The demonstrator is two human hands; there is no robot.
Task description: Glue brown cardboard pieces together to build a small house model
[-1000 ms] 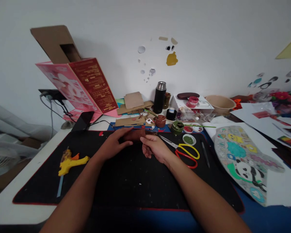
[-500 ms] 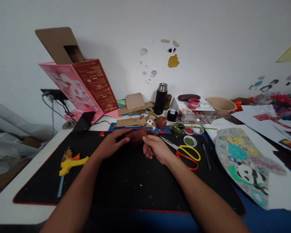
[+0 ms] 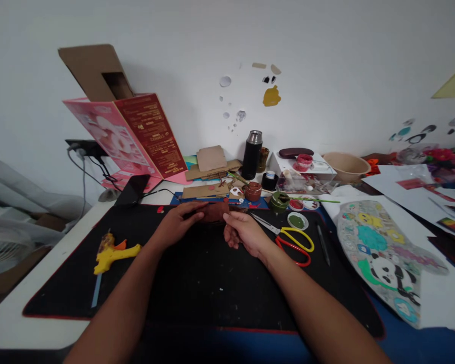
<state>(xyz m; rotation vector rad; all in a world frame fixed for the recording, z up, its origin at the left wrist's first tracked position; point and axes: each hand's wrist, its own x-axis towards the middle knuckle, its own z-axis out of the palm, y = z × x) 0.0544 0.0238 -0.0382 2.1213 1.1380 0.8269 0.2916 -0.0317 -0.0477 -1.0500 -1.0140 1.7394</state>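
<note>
A white bench (image 3: 7, 323) carries a black mat (image 3: 197, 293) that covers most of its near half. At the back left corner a pink box (image 3: 136, 134) leans against the wall, and a panda sticker sheet (image 3: 382, 253) lies at the mat's right edge. The left hand (image 3: 176, 222) and right hand (image 3: 244, 232) meet close together at the mat's far edge. Each is closed on one end of a brown piece (image 3: 215, 211), which sits between them just above the mat. A yellow glue gun (image 3: 111, 250) lies near the mat's left edge, and the scissors (image 3: 293, 240) lie just right of the right hand. A green paint pot (image 3: 278, 201) stands beyond the scissors.
</note>
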